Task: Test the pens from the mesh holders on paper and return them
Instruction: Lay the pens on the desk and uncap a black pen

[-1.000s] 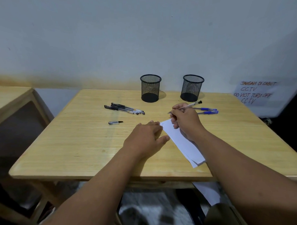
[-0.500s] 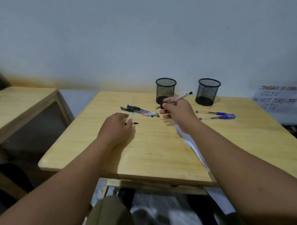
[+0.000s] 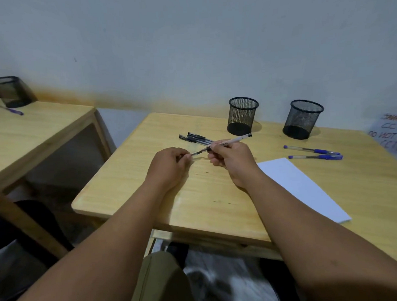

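Spanning most of the view, the desk (image 3: pixel 217 194) is pale wood, and everything for the task lies on it. On its right half rests the paper (image 3: pixel 302 187), a thin white sheet lying flat; I judge it limp and quick to slide unless a hand holds it down. At the far edge stand two holders (image 3: pixel 243 116), black mesh cups, both upright and apparently empty; they look light and liable to tip if a pen is jabbed against the rim. Left of them lies a cluster of black pens (image 3: pixel 196 138), touching one another, and to the right, near the far corner of the paper, two blue pens (image 3: pixel 312 150) lie side by side.

Above the middle of the desk the right hand (image 3: pixel 231 158) grips a pen (image 3: pixel 232 140) by the lower barrel, fingers curled round it, tail pointing far and right. The left hand (image 3: pixel 168 165) pinches a cap (image 3: pixel 196 152) at the pen's tip, fingers closed on it; whether the cap is fully seated I cannot tell.

Such a pen is light, stiff and smooth plastic, so it rolls and slips easily. The barrel near the tip is probably the best place to hold it for capping. For dropping it into a holder, a hold near mid-barrel would suit better.
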